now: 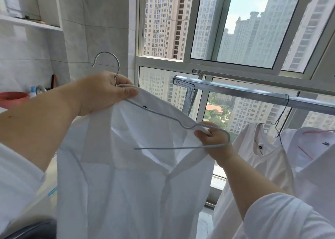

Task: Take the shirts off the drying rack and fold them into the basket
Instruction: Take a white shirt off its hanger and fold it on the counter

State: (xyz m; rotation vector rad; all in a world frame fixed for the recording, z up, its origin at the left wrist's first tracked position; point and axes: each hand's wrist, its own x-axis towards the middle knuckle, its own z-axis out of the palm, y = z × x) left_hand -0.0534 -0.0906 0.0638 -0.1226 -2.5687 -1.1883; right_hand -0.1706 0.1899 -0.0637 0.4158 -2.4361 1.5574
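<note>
White cotton-like shirt (126, 175), centre of the frame, off the rail and partly slipped from a pale blue wire hanger (181, 126). Left hand (107, 91), centre left, curled round the hanger neck and the collar together. Right hand (212, 135), centre right, pinching the shoulder cloth at the hanger's bend. Likely light, limp, easily creased; best held at collar or shoulder seams, not the loose front. The hanger looks thin and springy, apt to snag. Two more white shirts (262, 157) hang on the steel rail (253, 93) at right. No basket in view.
</note>
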